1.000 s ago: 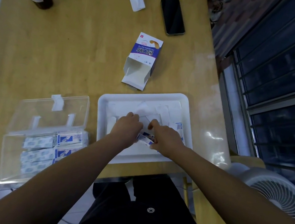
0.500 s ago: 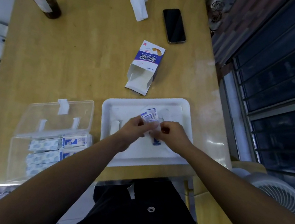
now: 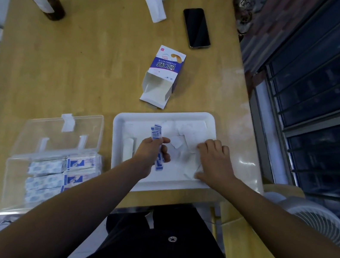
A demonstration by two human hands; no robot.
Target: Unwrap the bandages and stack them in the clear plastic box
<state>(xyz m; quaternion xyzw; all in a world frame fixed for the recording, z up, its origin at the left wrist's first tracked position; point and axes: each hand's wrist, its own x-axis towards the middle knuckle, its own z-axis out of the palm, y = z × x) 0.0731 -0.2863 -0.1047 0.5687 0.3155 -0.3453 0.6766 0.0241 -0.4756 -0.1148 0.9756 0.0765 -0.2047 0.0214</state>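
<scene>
From the head view, the clear plastic box (image 3: 13, 187), at eight o'clock from the white tray (image 3: 119, 124), already holds rows of stacked bandages (image 3: 50, 168), so much of the task looks done. The left hand (image 3: 150, 155) pinches blue-and-white strips (image 3: 156, 131) over the tray, not yet boxed. The right hand (image 3: 215, 162), at its three o'clock, lies on loose white wrappers (image 3: 191, 132), and I cannot tell whether it grips them.
</scene>
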